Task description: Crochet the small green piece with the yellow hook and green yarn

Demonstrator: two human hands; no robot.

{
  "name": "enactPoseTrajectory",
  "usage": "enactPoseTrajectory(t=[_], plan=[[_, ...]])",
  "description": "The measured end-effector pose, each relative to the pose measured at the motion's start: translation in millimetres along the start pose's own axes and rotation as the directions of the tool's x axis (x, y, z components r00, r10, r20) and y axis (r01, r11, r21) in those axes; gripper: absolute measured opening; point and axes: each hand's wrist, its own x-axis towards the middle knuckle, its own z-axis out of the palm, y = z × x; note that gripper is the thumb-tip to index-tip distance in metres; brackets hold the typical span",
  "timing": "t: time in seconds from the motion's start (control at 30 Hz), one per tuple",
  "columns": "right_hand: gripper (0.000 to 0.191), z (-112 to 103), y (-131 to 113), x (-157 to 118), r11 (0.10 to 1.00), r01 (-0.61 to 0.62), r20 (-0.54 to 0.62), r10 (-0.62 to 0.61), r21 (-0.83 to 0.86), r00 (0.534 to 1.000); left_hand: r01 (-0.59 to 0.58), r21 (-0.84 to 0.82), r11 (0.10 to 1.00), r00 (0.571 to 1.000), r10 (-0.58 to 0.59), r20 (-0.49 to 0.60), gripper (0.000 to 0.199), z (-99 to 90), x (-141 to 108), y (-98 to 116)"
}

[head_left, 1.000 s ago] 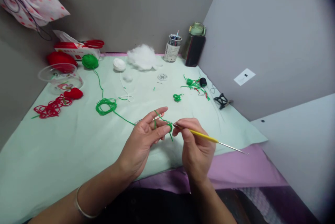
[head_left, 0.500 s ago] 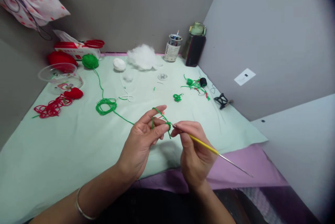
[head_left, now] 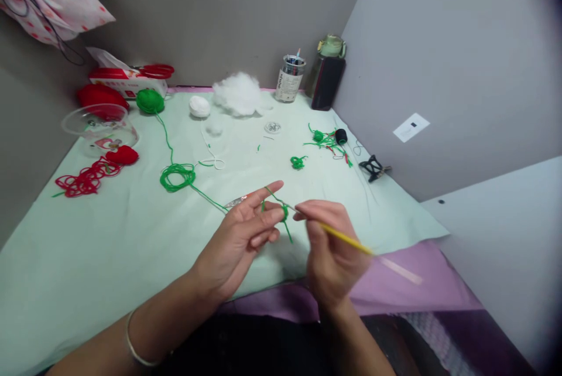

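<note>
Your left hand [head_left: 237, 236] pinches the small green yarn piece [head_left: 285, 212]; your right hand [head_left: 330, 259] grips the yellow-handled hook [head_left: 346, 238] (its rear end a blur), front end at the piece.

Passing room lies over the near left of the surface [head_left: 100, 247]. Farther back, the green yarn coil [head_left: 188, 175] and red tangle [head_left: 88, 180] obstruct; a wall [head_left: 461, 60] bounds the right.
</note>
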Motion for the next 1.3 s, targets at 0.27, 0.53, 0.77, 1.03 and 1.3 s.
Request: enactPoseTrajectory(t=[0.27, 0.53, 0.77, 1.03, 1.3], plan=[[0.028, 6.6, 1.5, 1.6, 0.993, -0.082, 0.07, 0.076, 0.081, 0.995, -0.193, 0.124, 0.973, 0.978, 0.201, -0.055, 0.05, 0.3, 2.0, -6.2], [0.019, -1.6, 1.4, 9.6, 0.928, -0.208, -0.045, 0.233, 0.309, 0.972, -0.048, 0.047, 0.998, 0.999, 0.048, 0.001, 0.024, -4.0, 1.5, 3.2], [0.015, 8.5, 2.1, 9.7, 0.852, -0.349, 0.169, 0.307, 0.39, 0.937, -0.138, 0.187, 0.973, 0.99, 0.137, 0.019, 0.032, -2.5, 1.3, -2.5], [0.014, 3.0, 8.1, 9.4, 0.835, -0.38, 0.209, 0.321, 0.398, 0.924, -0.128, 0.21, 0.969, 0.991, 0.131, 0.0, 0.038, -5.5, 0.5, -0.4], [0.013, 0.9, 8.6, 10.0, 0.881, -0.352, 0.256, 0.278, 0.316, 0.926, -0.152, 0.227, 0.962, 0.988, 0.156, 0.0, 0.033, -4.8, -0.3, 2.9]])
